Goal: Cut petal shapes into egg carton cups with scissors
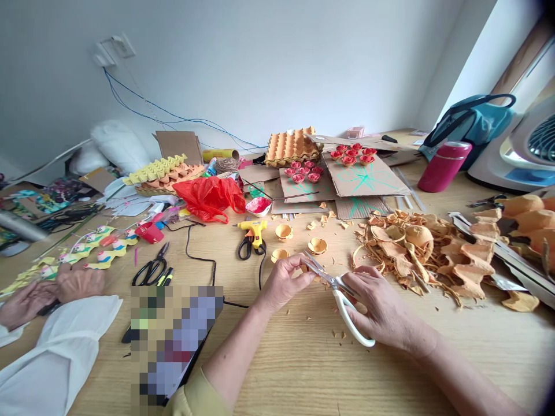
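White-handled scissors (356,325) are in my right hand (384,309), the fingers wrapped round the handles. Their blades point up and left, to the fingertips of my left hand (284,283). Thumb and forefinger of that hand are pinched together at the blades; whatever they hold is too small or hidden to name. Just beyond my hands lie small orange egg-carton cups (318,246), with petal-like edges. A yellow glue gun (252,228) rests behind my left hand. Right of my right hand is a heap of orange egg-carton scraps (418,248).
Red paper flowers (353,155) stand on cardboard sheets (368,176) at the back. A red plastic bag (210,196) and paint dish (259,206) lie mid-table. At left, a co-worker's hands (80,283) are by a yellow carton strip (115,254). A magenta bottle (445,166) stands right.
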Available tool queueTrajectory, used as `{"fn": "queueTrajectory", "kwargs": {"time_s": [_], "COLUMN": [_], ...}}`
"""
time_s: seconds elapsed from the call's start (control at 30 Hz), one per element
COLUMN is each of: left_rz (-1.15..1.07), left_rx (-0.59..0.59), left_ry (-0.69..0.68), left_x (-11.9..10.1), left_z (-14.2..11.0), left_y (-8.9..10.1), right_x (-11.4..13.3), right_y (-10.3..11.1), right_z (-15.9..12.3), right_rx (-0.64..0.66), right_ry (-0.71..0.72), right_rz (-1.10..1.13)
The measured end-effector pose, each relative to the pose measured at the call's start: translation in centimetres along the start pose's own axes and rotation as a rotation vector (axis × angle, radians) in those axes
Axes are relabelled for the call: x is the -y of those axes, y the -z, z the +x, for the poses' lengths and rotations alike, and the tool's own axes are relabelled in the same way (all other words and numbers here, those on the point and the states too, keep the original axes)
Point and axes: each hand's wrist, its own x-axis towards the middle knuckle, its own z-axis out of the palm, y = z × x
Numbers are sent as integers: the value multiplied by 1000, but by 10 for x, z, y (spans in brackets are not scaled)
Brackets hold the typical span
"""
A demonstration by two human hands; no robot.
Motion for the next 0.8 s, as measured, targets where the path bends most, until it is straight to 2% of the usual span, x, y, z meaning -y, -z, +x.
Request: {"fn": "queueTrajectory", "kwargs": {"time_s": [0.23, 0.4, 0.47, 0.6, 0.7, 0.8], "left_rz": [18, -83, -134, -285, -381, -419], "left_rx": [-25, -80, -96, -117, -37, 39], "left_ry": [-2, 81, 130, 212, 235, 237], "left_x": [13, 7, 3, 1, 4, 9], "left_z": [2, 2, 1, -1, -2, -3], "left_y": [3, -2, -4, -5, -5, -5], "right_x": [-3, -1, 0, 0, 0, 2], "right_y": [-1, -3, -4, -1, 4, 7], "right_z": [1, 2, 3, 4, 3, 2], "right_rx": [7, 4, 8, 85, 201, 247], "right_ry": [-10, -149, -242, -361, -409, -424], "right_rz": [-1, 102, 250, 761, 1015, 1111]}}
